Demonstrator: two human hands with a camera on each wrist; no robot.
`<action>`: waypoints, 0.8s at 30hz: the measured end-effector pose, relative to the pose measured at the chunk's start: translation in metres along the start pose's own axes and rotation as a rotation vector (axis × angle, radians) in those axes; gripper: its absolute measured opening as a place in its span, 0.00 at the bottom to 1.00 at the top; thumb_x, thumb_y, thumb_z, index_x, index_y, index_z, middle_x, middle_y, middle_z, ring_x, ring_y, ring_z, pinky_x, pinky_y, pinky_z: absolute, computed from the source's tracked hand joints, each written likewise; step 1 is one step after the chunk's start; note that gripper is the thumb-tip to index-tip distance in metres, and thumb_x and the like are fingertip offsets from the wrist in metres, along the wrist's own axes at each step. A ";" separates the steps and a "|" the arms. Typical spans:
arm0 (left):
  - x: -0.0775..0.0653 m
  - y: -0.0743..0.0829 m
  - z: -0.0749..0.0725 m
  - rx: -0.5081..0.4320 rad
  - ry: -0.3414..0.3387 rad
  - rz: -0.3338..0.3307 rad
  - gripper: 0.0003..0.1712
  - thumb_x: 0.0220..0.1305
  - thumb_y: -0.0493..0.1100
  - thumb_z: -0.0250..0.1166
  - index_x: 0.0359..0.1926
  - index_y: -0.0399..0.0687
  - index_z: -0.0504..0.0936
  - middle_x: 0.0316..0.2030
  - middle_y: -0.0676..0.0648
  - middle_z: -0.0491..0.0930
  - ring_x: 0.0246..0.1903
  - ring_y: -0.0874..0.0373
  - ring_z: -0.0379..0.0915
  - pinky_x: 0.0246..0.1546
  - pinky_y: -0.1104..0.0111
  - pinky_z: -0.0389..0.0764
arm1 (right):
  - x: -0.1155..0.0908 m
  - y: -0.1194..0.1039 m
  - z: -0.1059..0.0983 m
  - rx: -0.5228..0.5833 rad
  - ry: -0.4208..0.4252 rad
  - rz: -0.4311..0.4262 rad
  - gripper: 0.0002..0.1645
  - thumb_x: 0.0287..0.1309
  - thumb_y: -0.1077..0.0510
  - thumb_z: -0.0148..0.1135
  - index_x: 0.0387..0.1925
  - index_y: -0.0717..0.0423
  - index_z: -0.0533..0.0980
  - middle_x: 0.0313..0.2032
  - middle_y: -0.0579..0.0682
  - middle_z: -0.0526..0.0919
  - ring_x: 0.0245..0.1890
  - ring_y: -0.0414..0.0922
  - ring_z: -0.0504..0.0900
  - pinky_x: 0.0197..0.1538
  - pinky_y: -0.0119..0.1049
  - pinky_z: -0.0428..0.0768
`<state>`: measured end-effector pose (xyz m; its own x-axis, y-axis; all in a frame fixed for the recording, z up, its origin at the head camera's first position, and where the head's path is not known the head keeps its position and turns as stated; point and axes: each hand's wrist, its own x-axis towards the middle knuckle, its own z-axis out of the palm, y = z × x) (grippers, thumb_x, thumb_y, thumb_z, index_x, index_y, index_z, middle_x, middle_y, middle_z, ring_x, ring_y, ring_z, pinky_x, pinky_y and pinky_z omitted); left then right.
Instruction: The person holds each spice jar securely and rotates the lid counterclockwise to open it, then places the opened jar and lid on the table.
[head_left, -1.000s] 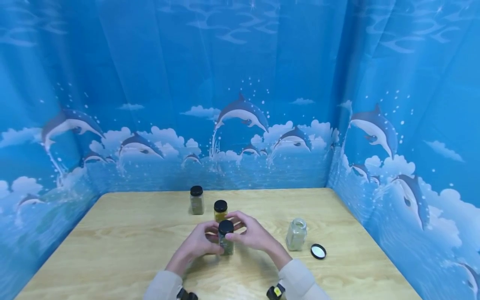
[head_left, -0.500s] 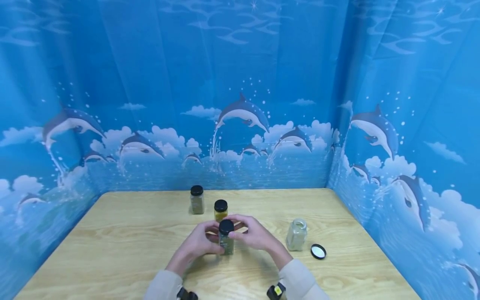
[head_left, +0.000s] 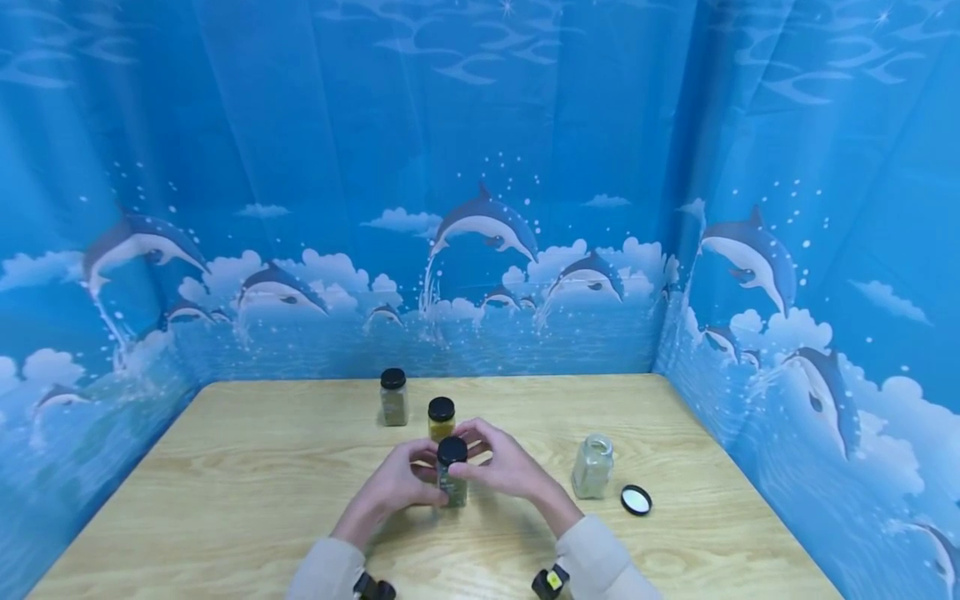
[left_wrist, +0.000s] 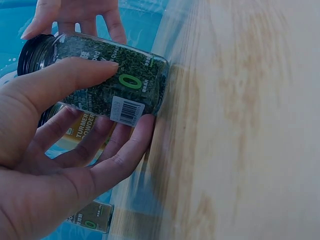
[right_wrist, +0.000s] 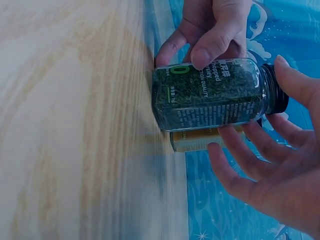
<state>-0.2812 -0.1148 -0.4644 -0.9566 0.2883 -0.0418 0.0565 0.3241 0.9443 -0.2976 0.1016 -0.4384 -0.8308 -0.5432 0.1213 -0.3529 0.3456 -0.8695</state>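
A glass jar of chopped parsley with a black screw lid stands upright near the middle of the table. My left hand grips its body, thumb across the label and fingers round the far side. From the right, my right hand holds the jar near the top, its thumb at the lid and its fingers spread behind the glass. Green flakes fill the parsley jar, seen close in the left wrist view. Just behind it is a turmeric powder jar, partly hidden.
Farther back stands a black-lidded jar of greyish-brown powder. On the right are an open glass jar and a loose black lid, its pale inside facing up. A blue dolphin curtain borders the wooden table.
My right thumb has shifted slightly beside the lid, right and then back left. The left hand and the jars keep their places.
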 end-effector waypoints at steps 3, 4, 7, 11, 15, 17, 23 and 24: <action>0.000 0.000 0.000 -0.011 0.001 0.006 0.35 0.39 0.27 0.81 0.53 0.43 0.83 0.51 0.40 0.83 0.50 0.48 0.84 0.52 0.53 0.88 | 0.000 -0.002 0.002 0.002 0.027 0.017 0.27 0.62 0.52 0.73 0.59 0.55 0.74 0.54 0.55 0.82 0.53 0.48 0.82 0.50 0.36 0.87; 0.000 0.000 -0.001 -0.010 0.000 0.007 0.35 0.39 0.28 0.81 0.53 0.43 0.83 0.51 0.40 0.83 0.50 0.48 0.84 0.52 0.53 0.88 | 0.000 -0.002 0.002 0.003 0.031 0.021 0.27 0.61 0.53 0.73 0.58 0.56 0.74 0.54 0.55 0.82 0.52 0.48 0.82 0.50 0.36 0.87; 0.001 0.000 -0.001 -0.002 0.004 0.006 0.34 0.39 0.28 0.81 0.53 0.43 0.83 0.51 0.40 0.83 0.49 0.48 0.84 0.52 0.53 0.88 | 0.000 -0.002 0.002 0.005 0.031 0.017 0.25 0.62 0.54 0.73 0.57 0.57 0.75 0.54 0.56 0.82 0.52 0.48 0.83 0.50 0.35 0.87; 0.001 0.001 -0.001 0.012 0.003 0.005 0.34 0.39 0.29 0.81 0.53 0.44 0.83 0.52 0.41 0.83 0.50 0.48 0.84 0.52 0.53 0.88 | -0.001 -0.002 -0.001 -0.006 -0.004 -0.005 0.26 0.65 0.57 0.69 0.62 0.57 0.76 0.57 0.57 0.83 0.53 0.50 0.83 0.53 0.36 0.87; 0.001 0.000 0.000 0.018 0.005 -0.002 0.34 0.38 0.29 0.81 0.52 0.45 0.83 0.52 0.41 0.83 0.49 0.49 0.83 0.51 0.53 0.88 | -0.001 -0.001 -0.004 -0.026 -0.057 -0.030 0.27 0.69 0.59 0.64 0.68 0.56 0.73 0.62 0.57 0.81 0.56 0.53 0.82 0.55 0.40 0.87; 0.001 0.000 0.000 0.020 0.004 0.000 0.34 0.38 0.29 0.81 0.52 0.45 0.83 0.52 0.41 0.83 0.49 0.49 0.83 0.51 0.52 0.88 | -0.001 -0.001 -0.004 -0.034 -0.077 -0.036 0.27 0.70 0.60 0.62 0.69 0.55 0.72 0.63 0.57 0.80 0.58 0.54 0.82 0.57 0.42 0.86; 0.001 0.000 0.001 0.026 0.001 0.001 0.34 0.39 0.29 0.80 0.52 0.45 0.83 0.52 0.42 0.83 0.49 0.49 0.84 0.51 0.52 0.88 | -0.002 -0.002 -0.005 -0.029 -0.104 -0.017 0.32 0.70 0.58 0.63 0.73 0.54 0.68 0.65 0.57 0.78 0.60 0.55 0.80 0.56 0.41 0.87; 0.001 0.000 0.001 0.027 0.001 0.001 0.34 0.39 0.29 0.81 0.52 0.46 0.83 0.52 0.42 0.83 0.49 0.49 0.84 0.51 0.52 0.88 | -0.001 -0.002 -0.005 -0.027 -0.103 -0.012 0.33 0.70 0.58 0.64 0.73 0.54 0.68 0.65 0.57 0.78 0.60 0.54 0.80 0.56 0.40 0.87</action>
<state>-0.2822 -0.1138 -0.4649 -0.9569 0.2877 -0.0400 0.0656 0.3482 0.9351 -0.2977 0.1054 -0.4345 -0.7782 -0.6228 0.0805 -0.3752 0.3583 -0.8549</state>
